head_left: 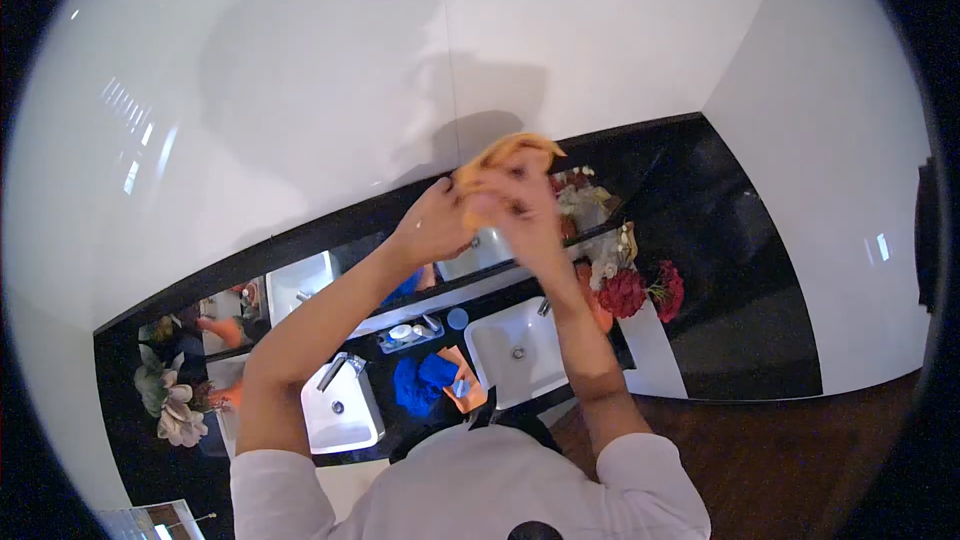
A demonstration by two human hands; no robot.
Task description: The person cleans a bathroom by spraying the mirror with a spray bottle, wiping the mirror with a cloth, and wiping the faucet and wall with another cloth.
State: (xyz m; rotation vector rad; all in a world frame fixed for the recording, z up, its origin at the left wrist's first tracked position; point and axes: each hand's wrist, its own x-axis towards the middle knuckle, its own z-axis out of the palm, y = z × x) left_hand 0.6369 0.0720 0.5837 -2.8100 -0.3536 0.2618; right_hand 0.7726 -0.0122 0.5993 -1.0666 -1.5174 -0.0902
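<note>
Both my hands are raised in front of the mirror and wall above the counter. An orange-yellow cloth (510, 148) is bunched between them, its upper edge loose and curved. My left hand (440, 220) is closed around the cloth's left side. Blurred by motion, my right hand (520, 210) grips the cloth from the right, with its fingers bent over it. Below my hands, a blue cloth (424, 382) and an orange cloth (464, 395) lie on the dark counter between the two sinks.
A white sink (342, 415) with a faucet is at the left, another white sink (517, 365) at the right. A small tray (411, 334) holds toiletries. Red flowers (622, 293) stand at the right, white flowers (180, 415) at the far left.
</note>
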